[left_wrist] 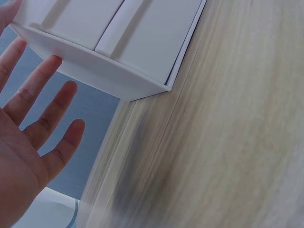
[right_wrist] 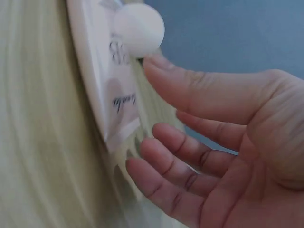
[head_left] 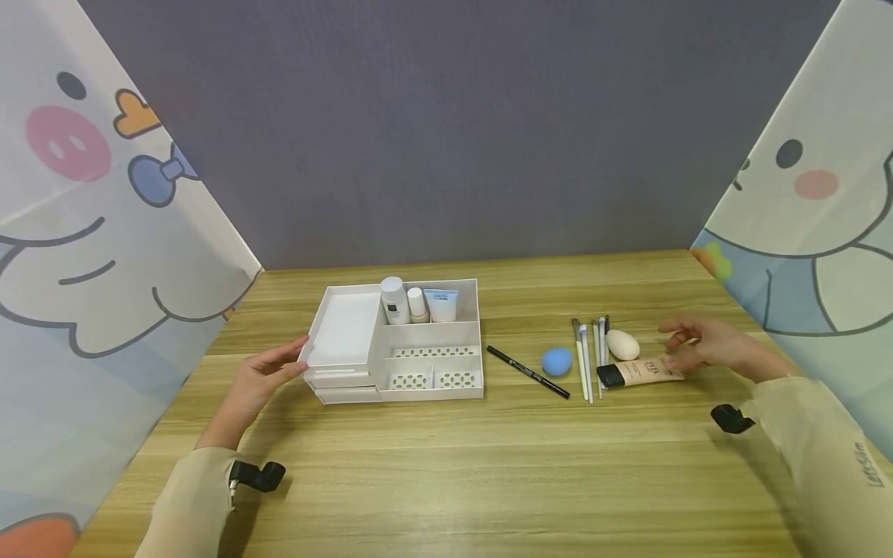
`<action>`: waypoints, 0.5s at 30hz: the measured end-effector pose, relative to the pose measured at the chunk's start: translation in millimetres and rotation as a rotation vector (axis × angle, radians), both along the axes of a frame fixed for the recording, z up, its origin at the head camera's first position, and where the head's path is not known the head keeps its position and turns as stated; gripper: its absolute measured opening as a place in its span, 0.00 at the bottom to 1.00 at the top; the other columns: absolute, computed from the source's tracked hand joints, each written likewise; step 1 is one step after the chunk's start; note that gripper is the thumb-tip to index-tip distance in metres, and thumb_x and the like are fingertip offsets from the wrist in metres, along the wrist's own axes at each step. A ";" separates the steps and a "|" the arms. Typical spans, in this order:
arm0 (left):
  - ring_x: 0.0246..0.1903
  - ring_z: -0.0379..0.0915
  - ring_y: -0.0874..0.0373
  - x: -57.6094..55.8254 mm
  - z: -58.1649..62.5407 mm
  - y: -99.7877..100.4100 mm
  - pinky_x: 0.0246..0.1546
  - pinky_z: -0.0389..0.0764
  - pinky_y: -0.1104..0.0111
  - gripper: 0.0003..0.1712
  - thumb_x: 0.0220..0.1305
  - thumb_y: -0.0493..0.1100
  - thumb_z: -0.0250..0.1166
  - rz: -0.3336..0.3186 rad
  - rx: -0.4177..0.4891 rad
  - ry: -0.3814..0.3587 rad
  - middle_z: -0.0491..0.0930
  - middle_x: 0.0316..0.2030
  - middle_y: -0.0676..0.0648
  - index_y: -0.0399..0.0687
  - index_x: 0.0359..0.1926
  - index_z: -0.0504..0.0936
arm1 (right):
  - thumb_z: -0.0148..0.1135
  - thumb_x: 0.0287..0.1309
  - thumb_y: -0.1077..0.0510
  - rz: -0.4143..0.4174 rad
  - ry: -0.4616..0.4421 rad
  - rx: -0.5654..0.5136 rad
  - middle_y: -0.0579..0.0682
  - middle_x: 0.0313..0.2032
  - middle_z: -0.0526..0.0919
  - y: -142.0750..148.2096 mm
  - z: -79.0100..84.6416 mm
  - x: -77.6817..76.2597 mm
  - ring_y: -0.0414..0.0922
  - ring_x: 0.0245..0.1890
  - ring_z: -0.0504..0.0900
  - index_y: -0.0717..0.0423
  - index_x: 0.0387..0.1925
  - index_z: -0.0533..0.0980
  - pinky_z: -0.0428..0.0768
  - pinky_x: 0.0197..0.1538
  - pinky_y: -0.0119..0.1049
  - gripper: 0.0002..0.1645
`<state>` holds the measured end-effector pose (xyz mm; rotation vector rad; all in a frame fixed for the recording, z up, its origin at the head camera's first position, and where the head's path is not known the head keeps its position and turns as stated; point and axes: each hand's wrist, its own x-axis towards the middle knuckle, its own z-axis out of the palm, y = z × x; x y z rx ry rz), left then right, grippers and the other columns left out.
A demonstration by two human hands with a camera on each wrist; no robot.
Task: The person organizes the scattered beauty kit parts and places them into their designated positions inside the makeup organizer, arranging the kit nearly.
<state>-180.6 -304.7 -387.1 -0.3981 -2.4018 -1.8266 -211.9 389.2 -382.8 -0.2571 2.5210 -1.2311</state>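
Observation:
A white organizer box (head_left: 342, 329) with drawers stands left of centre; my left hand (head_left: 268, 368) rests its fingertips at the box's left side, fingers spread in the left wrist view. In its back compartment stand a white bottle (head_left: 395, 302), a small white-capped bottle (head_left: 417, 304) and a light blue tube (head_left: 442, 304). At the right, my right hand (head_left: 705, 345) is at the tail of a BB cream tube (head_left: 643, 371) with a black cap. Its fingers are loosely bent and hold nothing in the right wrist view. A white egg-shaped sponge (head_left: 623, 345) lies just behind the tube.
Left of the tube lie several makeup brushes (head_left: 584, 364), a blue sponge (head_left: 556, 361) and a black pen (head_left: 528, 372) on the wooden table (head_left: 446, 480). A grey panel (head_left: 460, 139) rises behind, with cartoon-printed sheets (head_left: 830, 209) at both sides.

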 end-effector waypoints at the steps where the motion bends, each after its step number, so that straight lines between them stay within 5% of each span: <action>1: 0.47 0.77 0.71 0.0 0.0 -0.3 0.46 0.76 0.81 0.24 0.67 0.32 0.65 0.001 -0.003 0.001 0.82 0.47 0.67 0.51 0.62 0.81 | 0.70 0.53 0.67 0.003 -0.003 0.011 0.62 0.44 0.76 1.6 -1.4 0.2 0.38 0.33 0.78 0.84 0.64 0.57 0.81 0.34 0.35 0.44; 15: 0.47 0.77 0.71 -0.3 -0.4 0.1 0.46 0.75 0.81 0.24 0.67 0.32 0.65 0.004 0.008 -0.013 0.82 0.47 0.67 0.51 0.62 0.81 | 0.75 0.43 0.67 0.116 0.041 0.080 0.50 0.35 0.72 3.8 -11.0 1.8 0.37 0.32 0.69 0.81 0.52 0.70 0.75 0.35 0.30 0.36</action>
